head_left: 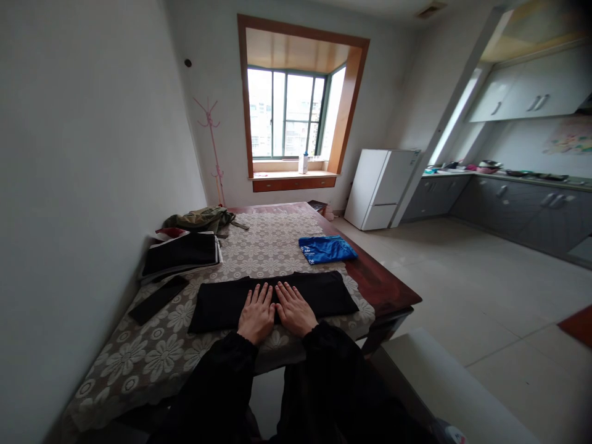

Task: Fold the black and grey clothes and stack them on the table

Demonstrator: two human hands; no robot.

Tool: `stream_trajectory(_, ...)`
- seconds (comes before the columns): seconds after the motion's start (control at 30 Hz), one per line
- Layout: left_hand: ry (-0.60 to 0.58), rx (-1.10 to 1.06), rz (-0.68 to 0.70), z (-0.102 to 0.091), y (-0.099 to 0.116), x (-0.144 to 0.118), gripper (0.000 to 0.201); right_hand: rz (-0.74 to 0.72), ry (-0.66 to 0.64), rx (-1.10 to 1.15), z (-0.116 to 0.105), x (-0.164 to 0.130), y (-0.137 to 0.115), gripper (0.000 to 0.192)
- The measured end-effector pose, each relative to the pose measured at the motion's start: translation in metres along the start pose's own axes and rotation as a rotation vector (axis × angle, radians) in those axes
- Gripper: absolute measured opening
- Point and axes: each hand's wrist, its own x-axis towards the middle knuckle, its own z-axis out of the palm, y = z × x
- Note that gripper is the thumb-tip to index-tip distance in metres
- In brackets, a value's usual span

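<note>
A black garment (319, 295), folded into a long flat strip, lies across the near part of the table (388, 290) on a flowered lace tablecloth (152, 351). My left hand (256, 316) and my right hand (293, 309) rest side by side, palms down and fingers spread, on the middle of that garment. Neither hand grips anything. A folded blue garment (326, 248) lies further back on the right of the table, apart from my hands.
A stack of folded dark clothes (181, 254) and an olive garment (201, 218) sit at the table's back left by the wall. A small black piece (157, 300) lies left of the strip. A white fridge (380, 188), kitchen counter (509, 191) and pale bench (444, 388) are on the right.
</note>
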Motion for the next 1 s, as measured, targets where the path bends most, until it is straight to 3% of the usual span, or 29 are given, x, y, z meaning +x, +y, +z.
stream_trajectory(0.7,0.122,0.037,0.094,0.003,0.015,-0.077,0.065,-0.008,0.155,0.025,0.011,-0.075,-0.041,0.063)
stream_trajectory(1.0,0.126,0.033,0.092,0.000,0.018,-0.082,0.065,-0.003,0.137,0.018,0.004,-0.079,-0.046,0.062)
